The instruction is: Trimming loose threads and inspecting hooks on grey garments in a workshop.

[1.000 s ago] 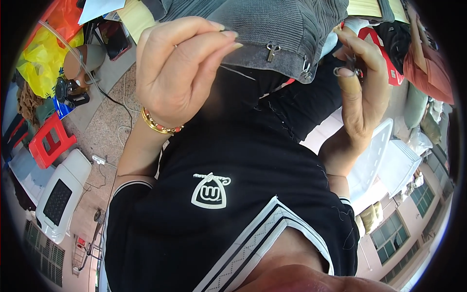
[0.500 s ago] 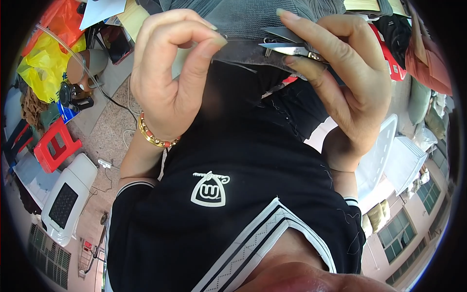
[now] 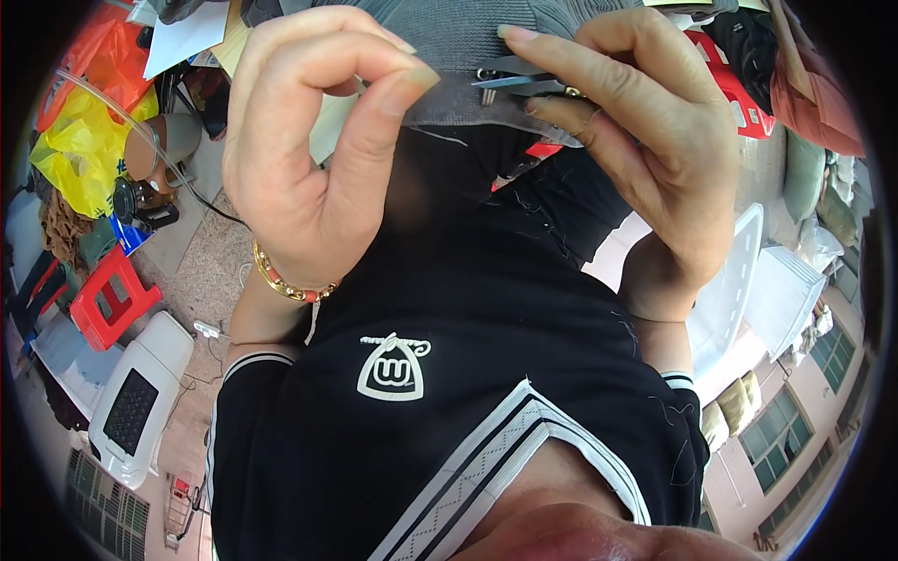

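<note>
My left hand [image 3: 313, 150] is raised at the upper left, thumb and index fingertips pressed together. Whatever lies in that pinch, if anything, is too small to make out. Across from it, my right hand [image 3: 659, 131] holds a pair of small thread snips [image 3: 513, 82], their blades pointing left toward the pinched fingertips and slightly apart. A gap separates blade tips and left fingertips. Behind and below both hands spreads a grey ribbed knit fabric [image 3: 454, 42]. Two small metal prongs show just under the blades; I cannot tell what they belong to.
To the left are a yellow plastic bag [image 3: 84, 140], a red bag [image 3: 117, 47], a red plastic stool [image 3: 114, 297] and a white device with a dark panel [image 3: 140, 397]. On the right stand a clear plastic bin [image 3: 734, 276] and reddish-brown cloth [image 3: 814, 93].
Both hands have shifted slightly left in the picture, the snips along with the right hand. A tiny dark speck seen at the left fingertips before no longer shows.
</note>
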Motion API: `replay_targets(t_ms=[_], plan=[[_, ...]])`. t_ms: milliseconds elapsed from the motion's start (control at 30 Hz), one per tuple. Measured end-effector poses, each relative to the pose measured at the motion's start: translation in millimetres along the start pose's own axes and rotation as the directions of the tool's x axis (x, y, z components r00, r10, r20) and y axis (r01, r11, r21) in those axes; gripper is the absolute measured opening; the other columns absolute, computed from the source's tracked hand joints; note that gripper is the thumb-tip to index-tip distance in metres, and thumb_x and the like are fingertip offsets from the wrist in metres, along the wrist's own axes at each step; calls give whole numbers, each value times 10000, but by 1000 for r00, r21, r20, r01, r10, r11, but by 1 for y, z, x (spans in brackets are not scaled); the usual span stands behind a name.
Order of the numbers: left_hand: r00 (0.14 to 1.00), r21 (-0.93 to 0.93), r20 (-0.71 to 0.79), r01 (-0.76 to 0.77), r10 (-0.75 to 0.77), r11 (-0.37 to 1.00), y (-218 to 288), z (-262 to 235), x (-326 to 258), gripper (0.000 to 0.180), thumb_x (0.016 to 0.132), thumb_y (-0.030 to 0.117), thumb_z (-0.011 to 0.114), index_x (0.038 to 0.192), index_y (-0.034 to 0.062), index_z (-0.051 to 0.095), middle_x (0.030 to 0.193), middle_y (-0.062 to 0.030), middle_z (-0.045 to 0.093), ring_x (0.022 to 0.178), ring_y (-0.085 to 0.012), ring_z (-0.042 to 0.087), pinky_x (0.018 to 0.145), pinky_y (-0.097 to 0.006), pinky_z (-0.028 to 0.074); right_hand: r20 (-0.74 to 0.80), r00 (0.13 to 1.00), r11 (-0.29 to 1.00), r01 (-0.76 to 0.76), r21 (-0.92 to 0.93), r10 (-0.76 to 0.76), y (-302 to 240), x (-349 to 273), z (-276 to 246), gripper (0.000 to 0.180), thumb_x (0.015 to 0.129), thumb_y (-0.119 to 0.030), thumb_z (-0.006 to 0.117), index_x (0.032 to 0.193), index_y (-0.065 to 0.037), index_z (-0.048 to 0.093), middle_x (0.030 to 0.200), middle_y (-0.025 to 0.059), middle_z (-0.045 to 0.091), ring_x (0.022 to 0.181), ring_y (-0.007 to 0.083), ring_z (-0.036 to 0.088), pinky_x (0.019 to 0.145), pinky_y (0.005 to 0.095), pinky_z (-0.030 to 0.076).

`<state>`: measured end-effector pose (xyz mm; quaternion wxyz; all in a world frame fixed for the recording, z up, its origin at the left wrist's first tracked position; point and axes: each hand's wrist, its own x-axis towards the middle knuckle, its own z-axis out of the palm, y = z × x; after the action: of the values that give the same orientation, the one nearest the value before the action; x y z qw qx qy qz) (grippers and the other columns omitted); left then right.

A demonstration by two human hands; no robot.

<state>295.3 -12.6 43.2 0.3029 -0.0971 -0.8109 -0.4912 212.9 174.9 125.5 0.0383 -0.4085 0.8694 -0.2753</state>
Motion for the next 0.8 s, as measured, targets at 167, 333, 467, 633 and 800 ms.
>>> replay_targets(t_ms=[167, 333, 467, 633, 800], plan=[[1000, -60, 14, 24, -23, 998, 3, 1, -1, 84, 913, -26, 566, 992, -38, 593, 1047, -145, 573, 943, -188, 570, 850, -287, 443, -23, 999, 993, -36, -113, 34, -1, 1, 1, 337, 636, -145, 810, 967, -102, 762, 742, 11, 546, 637, 163, 531, 522, 294, 386], [999, -114, 41, 9, -5, 993, -1, -2, -2, 84, 929, -12, 540, 993, -42, 586, 1058, -153, 569, 952, -185, 559, 866, -281, 427, -38, 997, 982, 55, -181, -63, -3, 2, 3, 333, 636, -134, 810, 963, -97, 763, 738, 12, 549, 631, 163, 531, 519, 294, 391], [987, -398, -89, 85, -131, 913, -10, -7, -5, 128, 959, 24, 506, 1034, -57, 571, 1078, -159, 584, 903, -146, 517, 855, -258, 393, -144, 988, 992, 44, -118, -61, 8, -4, 11, 357, 631, -118, 811, 980, -69, 758, 754, 20, 550, 649, 154, 537, 533, 291, 404], [962, -369, -92, 208, -258, 906, -24, -13, -18, 89, 946, 68, 599, 992, -8, 605, 965, -50, 613, 848, -86, 547, 778, -208, 427, -283, 958, 996, -57, -66, 36, 8, -13, 18, 408, 651, -69, 804, 1051, -32, 736, 778, 46, 542, 663, 146, 524, 542, 272, 395], [996, -11, -35, 83, -84, 996, -17, -8, -31, 380, 727, 166, 841, 972, 45, 577, 959, -37, 539, 750, -108, 446, 673, -222, 366, -220, 952, 977, 211, -32, -213, 34, -17, 18, 394, 730, -13, 749, 1121, 15, 702, 886, 64, 590, 767, 126, 534, 657, 213, 417]])
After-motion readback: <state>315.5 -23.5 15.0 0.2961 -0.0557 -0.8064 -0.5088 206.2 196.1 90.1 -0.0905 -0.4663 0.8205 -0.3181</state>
